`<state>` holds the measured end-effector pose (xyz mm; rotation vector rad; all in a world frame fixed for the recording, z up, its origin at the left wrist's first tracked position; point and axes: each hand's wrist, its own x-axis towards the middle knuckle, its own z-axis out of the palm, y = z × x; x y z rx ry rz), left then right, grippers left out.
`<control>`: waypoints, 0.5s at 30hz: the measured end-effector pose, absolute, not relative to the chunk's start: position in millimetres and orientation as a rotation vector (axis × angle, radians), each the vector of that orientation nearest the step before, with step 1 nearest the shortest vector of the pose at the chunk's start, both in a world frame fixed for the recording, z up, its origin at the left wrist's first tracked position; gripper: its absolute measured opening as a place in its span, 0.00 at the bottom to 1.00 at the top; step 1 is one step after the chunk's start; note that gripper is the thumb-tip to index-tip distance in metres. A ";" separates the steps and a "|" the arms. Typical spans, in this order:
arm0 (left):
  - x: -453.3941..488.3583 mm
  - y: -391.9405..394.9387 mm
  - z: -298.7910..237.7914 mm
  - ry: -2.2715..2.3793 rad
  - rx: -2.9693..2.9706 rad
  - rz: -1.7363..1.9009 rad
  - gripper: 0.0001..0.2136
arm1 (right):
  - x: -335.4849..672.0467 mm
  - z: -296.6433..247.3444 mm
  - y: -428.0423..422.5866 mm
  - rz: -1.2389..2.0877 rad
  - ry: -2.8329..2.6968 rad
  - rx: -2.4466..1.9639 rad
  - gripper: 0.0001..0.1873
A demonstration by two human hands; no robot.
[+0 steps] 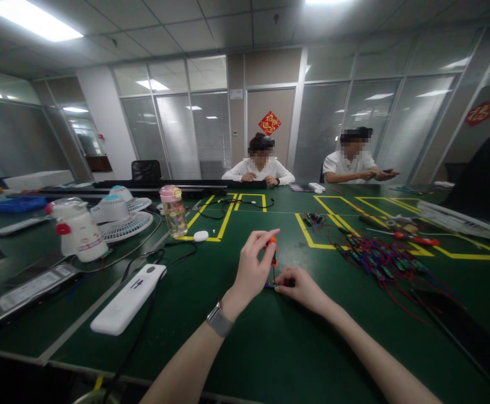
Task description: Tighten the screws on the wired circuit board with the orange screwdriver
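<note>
As our left hand (253,264) grips an upright orange-handled screwdriver (274,259) between thumb and fingers, our right hand (299,286) pinches a small circuit board (269,285) just below the left fingers.

Dim light is cast from ceiling lights (32,19), blown out to white; reflections are caught in the glass partitions (327,126), and the outer edges are stretched.
</note>
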<state>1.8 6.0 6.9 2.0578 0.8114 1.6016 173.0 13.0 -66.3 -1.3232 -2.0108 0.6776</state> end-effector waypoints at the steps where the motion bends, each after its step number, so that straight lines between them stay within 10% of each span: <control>1: 1.7 6.3 6.6 0.789 2.058 1.580 0.15 | 173.2 -66.5 13.2 0.681 -2.009 -1.322 0.06; 15: 3.6 2.4 6.3 0.768 2.256 1.525 0.19 | 170.3 -60.3 8.4 0.653 -2.027 -1.317 0.06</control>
